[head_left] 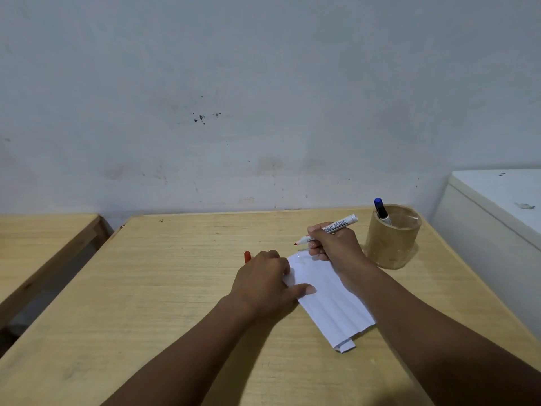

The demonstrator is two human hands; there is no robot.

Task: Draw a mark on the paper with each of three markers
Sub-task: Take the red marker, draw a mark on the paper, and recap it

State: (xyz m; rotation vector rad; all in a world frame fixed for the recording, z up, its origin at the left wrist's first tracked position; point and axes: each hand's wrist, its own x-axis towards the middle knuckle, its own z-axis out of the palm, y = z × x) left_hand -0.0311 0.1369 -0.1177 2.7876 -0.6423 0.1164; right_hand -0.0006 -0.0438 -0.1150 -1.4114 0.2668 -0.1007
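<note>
A folded white paper [328,300] lies on the wooden table [175,273]. My right hand [333,244] grips an uncapped red marker [339,225], its tip pointing left just beyond the paper's far corner and above the table. My left hand [263,279] presses on the paper's left edge and holds a red cap [247,256], which pokes out past the fingers. A blue-capped marker [380,210] stands in a brown cup [392,238] to the right of my right hand. A third marker is not visible.
A second wooden table [44,244] stands to the left across a narrow gap. A white cabinet [497,215] sits at the right, close to the table's edge. The wall rises right behind the table.
</note>
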